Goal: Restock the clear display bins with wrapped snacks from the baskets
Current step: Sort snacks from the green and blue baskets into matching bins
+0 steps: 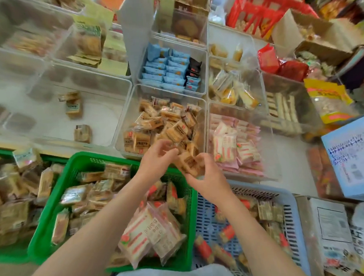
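Observation:
Both hands meet over the near rim of a clear display bin (125, 127) filled with tan wrapped snacks (168, 126). My right hand (208, 178) grips a small bunch of tan wrapped snacks (187, 163) at the bin's front edge. My left hand (157, 159) has its fingers curled at the same bunch, touching the wrappers from the left. Below my arms stand a green basket (82, 161) of mixed wrapped snacks and a blue basket (260, 191) with a few red and tan packs.
A bin of pink-striped snacks (235, 148) sits right of the tan bin, a bin of blue packs (165, 71) behind it. A large clear bin (120, 86) at left holds three loose packs. A second green basket (2, 152), cardboard boxes and a red crate (261, 7) crowd the edges.

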`<act>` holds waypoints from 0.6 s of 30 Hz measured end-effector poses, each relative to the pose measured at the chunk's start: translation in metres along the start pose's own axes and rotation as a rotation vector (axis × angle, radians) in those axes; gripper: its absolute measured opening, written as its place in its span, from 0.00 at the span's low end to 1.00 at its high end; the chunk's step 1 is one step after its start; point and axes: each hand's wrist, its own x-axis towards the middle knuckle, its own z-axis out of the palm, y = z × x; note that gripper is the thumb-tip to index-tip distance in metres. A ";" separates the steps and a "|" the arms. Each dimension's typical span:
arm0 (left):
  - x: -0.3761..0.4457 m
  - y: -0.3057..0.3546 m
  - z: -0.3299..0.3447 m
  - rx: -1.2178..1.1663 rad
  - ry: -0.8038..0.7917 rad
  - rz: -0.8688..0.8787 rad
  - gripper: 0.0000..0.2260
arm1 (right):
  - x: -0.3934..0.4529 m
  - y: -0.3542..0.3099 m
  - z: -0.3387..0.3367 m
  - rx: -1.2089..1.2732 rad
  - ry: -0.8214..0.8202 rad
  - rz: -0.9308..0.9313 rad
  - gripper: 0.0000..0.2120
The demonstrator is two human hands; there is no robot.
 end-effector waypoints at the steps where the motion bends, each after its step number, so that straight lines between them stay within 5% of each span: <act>1: 0.009 -0.008 -0.003 0.131 0.044 0.074 0.19 | 0.007 -0.003 -0.003 0.076 0.011 0.080 0.21; 6: 0.036 -0.045 -0.008 0.728 -0.207 0.178 0.31 | 0.063 -0.014 -0.021 0.198 0.185 0.288 0.18; 10: 0.036 -0.063 -0.007 0.785 -0.193 0.236 0.32 | 0.108 -0.025 -0.024 0.241 0.330 0.260 0.14; 14: 0.036 -0.069 -0.007 0.782 -0.166 0.273 0.32 | 0.122 -0.015 -0.008 -0.011 0.136 0.295 0.25; 18: 0.031 -0.068 -0.007 0.737 -0.170 0.236 0.32 | 0.098 0.004 -0.005 -0.098 0.121 0.272 0.21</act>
